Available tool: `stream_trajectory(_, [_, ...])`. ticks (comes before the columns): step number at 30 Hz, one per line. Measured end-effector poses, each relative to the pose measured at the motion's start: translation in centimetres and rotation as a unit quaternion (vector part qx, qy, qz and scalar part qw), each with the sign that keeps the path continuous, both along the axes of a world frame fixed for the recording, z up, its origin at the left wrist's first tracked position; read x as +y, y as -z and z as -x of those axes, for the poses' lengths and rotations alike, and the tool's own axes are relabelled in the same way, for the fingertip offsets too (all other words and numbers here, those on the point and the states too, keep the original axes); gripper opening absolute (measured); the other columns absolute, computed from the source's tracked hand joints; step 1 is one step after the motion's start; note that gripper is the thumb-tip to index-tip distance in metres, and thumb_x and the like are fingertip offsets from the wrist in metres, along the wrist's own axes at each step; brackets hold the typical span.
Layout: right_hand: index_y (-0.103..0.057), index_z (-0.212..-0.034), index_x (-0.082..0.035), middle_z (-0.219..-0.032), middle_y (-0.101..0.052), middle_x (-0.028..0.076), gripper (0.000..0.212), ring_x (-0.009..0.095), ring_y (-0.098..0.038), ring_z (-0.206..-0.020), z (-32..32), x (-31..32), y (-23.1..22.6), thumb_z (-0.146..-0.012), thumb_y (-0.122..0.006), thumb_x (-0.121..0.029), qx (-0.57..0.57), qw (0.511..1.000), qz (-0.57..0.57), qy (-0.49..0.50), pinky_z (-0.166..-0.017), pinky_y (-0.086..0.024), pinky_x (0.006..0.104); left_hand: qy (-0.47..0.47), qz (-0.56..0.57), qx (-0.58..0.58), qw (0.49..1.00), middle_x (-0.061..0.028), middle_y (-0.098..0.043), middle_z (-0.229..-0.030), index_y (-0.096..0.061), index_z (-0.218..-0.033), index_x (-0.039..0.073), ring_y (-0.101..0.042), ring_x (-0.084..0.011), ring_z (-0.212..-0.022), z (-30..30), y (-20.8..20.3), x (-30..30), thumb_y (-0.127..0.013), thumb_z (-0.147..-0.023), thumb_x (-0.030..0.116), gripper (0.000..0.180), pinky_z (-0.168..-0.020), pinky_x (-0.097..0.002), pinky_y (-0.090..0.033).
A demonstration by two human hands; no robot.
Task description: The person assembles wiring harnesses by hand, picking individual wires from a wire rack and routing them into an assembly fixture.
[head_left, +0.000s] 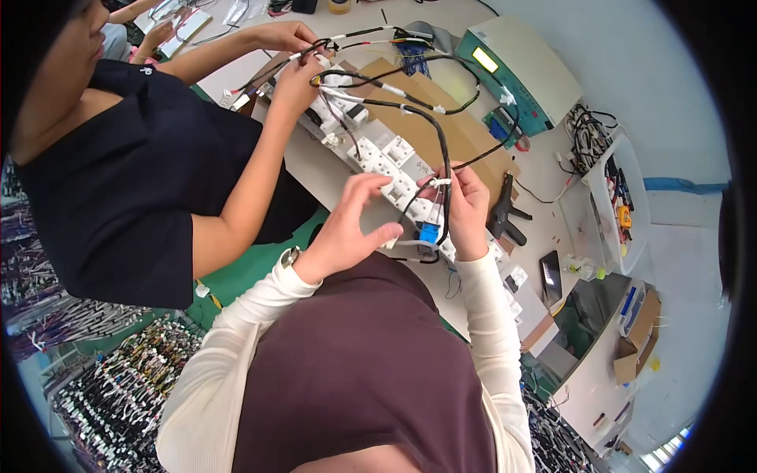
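The black cable bundle (443, 138) comes down to the wearer's right hand (469, 209) in a long arc, and from where I stand that hand plainly has the nearer place. Its fingers and thumb are closed on the bundle at a white tie (438, 182). The bundle's lower stretch points toward the wearer's body, while its upper part bends away leftward to a co-worker's hands (296, 88), which are gathered around the wires there.

Just below the grasp, toward the wearer, is a blue connector (429, 232), lying between the right palm and the left thumb. I can't tell whether it is seated in anything. The left hand (347, 225) is spread and grips nothing that I can see, its thumb aimed across at the connector; whether its fingertips touch the row of white socket blocks (377, 163) is unclear.

That row lies slantwise along the table (544, 213), from far left to near right, crossing under the bundle's lower stretch.
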State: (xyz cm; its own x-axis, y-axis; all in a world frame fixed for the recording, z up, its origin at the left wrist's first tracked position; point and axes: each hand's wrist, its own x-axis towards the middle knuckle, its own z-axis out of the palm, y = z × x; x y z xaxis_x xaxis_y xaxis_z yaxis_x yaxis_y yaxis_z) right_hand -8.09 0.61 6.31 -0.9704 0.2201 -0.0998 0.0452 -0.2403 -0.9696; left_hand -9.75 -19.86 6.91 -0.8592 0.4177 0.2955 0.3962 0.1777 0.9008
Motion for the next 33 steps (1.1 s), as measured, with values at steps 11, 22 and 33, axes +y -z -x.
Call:
stream_trajectory(11, [-0.072,-0.102,-0.003,-0.094,-0.07,0.009,0.02,0.025,-0.068,-0.081,0.1,0.6,2.6,-0.084,-0.073,-0.012,0.08,0.901,-0.392,-0.166,-0.073,-0.053,0.0343,-0.023,0.149,0.218,0.964,-0.007,-0.057,-0.088,-0.075,-0.1,0.009,-0.061,-0.0245,-0.085,5.3,6.2,-1.1,-0.075,-0.076,-0.002,0.026,-0.074,-0.035,-0.051])
stream_trajectory(22, [-0.069,-0.11,-0.008,-0.103,-0.071,0.013,0.038,0.028,-0.071,-0.088,0.3,-0.3,-0.4,-0.075,-0.069,0.008,0.016,0.865,-0.484,-0.133,-0.074,-0.056,0.0334,-0.011,0.036,0.207,0.978,-0.0095,-0.067,-0.099,-0.075,-0.098,0.003,-0.067,-0.0278,-0.092,4.2,9.6,-0.6,-0.071,-0.065,-0.012,0.037,-0.076,-0.0358,-0.056])
stream_trajectory(33, [-0.07,-0.111,-0.005,-0.103,-0.07,0.01,0.03,0.026,-0.071,-0.081,4.8,-2.3,5.7,-0.081,-0.073,-0.001,0.186,0.804,-0.563,-0.047,-0.065,-0.057,0.0336,0.069,0.073,0.143,0.985,-0.013,-0.07,-0.103,-0.07,-0.097,0.0,-0.068,-0.0307,-0.098,7.2,6.9,-1.2,-0.07,-0.071,-0.009,0.028,-0.08,-0.0375,-0.057])
